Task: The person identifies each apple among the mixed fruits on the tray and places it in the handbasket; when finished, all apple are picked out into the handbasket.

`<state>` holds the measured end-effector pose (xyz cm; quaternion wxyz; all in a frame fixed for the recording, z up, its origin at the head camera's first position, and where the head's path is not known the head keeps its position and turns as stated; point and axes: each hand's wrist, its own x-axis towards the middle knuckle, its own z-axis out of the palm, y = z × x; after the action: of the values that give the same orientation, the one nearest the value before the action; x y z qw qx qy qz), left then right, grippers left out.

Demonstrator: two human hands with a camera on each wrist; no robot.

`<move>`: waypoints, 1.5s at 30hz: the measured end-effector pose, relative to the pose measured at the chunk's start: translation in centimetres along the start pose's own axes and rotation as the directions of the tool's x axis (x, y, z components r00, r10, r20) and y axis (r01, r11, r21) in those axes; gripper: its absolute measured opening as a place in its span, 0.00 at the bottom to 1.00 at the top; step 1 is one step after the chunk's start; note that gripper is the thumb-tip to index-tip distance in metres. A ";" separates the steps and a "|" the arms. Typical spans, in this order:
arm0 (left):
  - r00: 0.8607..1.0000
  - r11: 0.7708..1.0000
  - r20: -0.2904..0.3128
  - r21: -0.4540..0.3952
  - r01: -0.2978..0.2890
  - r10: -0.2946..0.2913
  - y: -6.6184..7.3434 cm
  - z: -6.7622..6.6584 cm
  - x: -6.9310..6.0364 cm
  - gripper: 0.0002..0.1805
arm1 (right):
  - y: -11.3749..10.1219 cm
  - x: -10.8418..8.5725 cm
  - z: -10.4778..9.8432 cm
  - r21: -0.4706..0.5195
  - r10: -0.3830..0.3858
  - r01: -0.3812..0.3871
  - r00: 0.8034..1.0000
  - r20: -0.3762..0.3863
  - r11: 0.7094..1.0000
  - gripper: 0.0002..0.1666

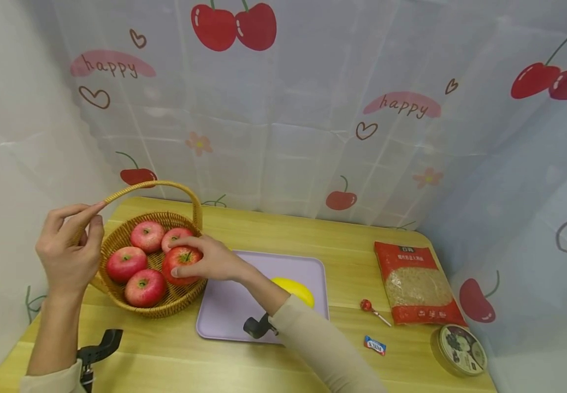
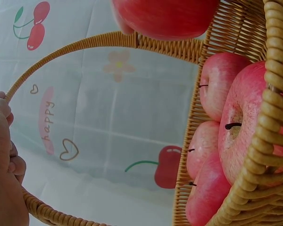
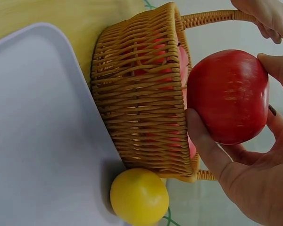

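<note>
A wicker basket (image 1: pixel 160 312) holding several red apples (image 1: pixel 146 287) stands on the left of the table. My left hand (image 1: pixel 69 248) grips its arched handle (image 1: pixel 165 184), whose top leans toward that hand. Above the basket's right side, my right hand (image 1: pixel 217 261) holds a darker red apple (image 3: pixel 228 96) between thumb and fingers. The right wrist view shows this apple just outside the basket's rim, over the opening. In the left wrist view, the held apple (image 2: pixel 165 19) is partly cut off at the top.
Beside the basket lies a lilac tray (image 1: pixel 310 265). A yellow fruit (image 1: pixel 295 289) is partly behind my right forearm. To the right are a lollipop (image 1: pixel 366 305), a small wrapped candy (image 1: pixel 374 345), a red-and-clear food bag (image 1: pixel 418 284) and a round tin (image 1: pixel 460 349). Patterned curtains surround the table.
</note>
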<state>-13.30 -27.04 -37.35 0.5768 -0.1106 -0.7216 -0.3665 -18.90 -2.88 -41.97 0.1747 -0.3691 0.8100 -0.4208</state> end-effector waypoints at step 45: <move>1.000 1.000 0.007 -0.010 0.000 0.000 -0.1 0.0 0.1 0.10 | 0.6 3.3 1.8 -0.423 0.056 0.040 0.976 0.212 0.905 0.36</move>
<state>-13.40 -27.15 -37.29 0.5737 -0.1150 -0.7219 -0.3695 -20.27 -6.11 -43.45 0.1801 -0.4391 0.8593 -0.1906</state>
